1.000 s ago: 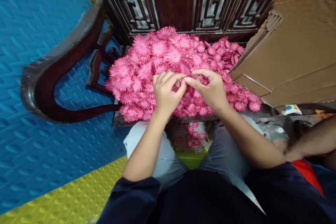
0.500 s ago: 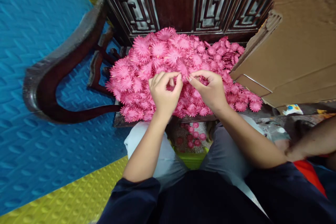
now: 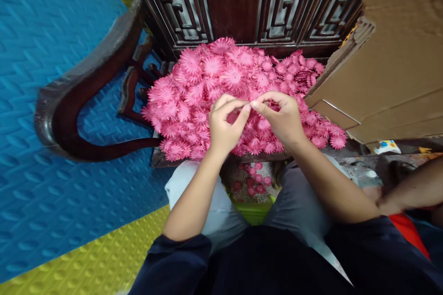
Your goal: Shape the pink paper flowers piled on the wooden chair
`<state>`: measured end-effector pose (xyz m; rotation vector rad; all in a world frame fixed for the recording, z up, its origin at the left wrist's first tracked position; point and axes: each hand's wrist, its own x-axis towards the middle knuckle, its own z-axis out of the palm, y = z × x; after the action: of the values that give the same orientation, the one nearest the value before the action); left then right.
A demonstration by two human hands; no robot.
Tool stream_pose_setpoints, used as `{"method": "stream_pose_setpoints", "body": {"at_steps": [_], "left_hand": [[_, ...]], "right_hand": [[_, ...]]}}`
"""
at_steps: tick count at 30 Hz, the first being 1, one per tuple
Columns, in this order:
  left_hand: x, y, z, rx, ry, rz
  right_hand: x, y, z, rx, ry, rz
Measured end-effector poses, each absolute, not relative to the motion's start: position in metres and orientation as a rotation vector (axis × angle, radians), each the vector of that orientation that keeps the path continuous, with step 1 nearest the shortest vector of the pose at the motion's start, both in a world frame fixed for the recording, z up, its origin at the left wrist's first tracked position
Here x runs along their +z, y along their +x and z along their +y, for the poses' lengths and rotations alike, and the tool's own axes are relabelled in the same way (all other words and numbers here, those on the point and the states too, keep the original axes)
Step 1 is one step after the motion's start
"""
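Observation:
A big heap of pink flower pieces (image 3: 207,83) covers the seat of a dark wooden chair (image 3: 86,78) in front of me. My left hand (image 3: 224,124) and my right hand (image 3: 282,117) hover over the middle of the heap, fingertips meeting. Both pinch a small pink flower piece (image 3: 249,107) between thumb and fingers; most of it is hidden by my fingers. Several more pink pieces lie in a green container (image 3: 254,209) on the floor between my knees.
A large cardboard box (image 3: 391,64) stands at the right, touching the heap. Carved dark wooden panels (image 3: 242,0) rise behind it. Blue and yellow foam mats (image 3: 51,221) cover the floor at left. Another person's arm (image 3: 408,189) reaches in at the right edge.
My fingertips parted slightly half a second ago and have closed together again over the heap. The view has shifted a little to the right.

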<state>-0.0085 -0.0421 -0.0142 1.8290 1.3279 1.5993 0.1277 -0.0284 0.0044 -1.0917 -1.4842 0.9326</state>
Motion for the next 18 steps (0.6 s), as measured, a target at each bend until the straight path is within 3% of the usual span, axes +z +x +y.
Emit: {"method": "stream_pose_setpoints", "body": {"at_steps": [7, 11, 18], "left_hand": [[-0.014, -0.012, -0.039, 1.429, 1.558, 1.007], [-0.013, -0.01, -0.04, 1.473, 1.527, 1.007], [-0.012, -0.009, -0.04, 1.487, 1.499, 1.084]], "right_hand": [[0.009, 0.137, -0.025, 1.127, -1.022, -1.539], [0.011, 0.144, -0.021, 1.281, -0.96, -1.579], [0.011, 0.143, -0.021, 1.276, -1.002, -1.572]]}}
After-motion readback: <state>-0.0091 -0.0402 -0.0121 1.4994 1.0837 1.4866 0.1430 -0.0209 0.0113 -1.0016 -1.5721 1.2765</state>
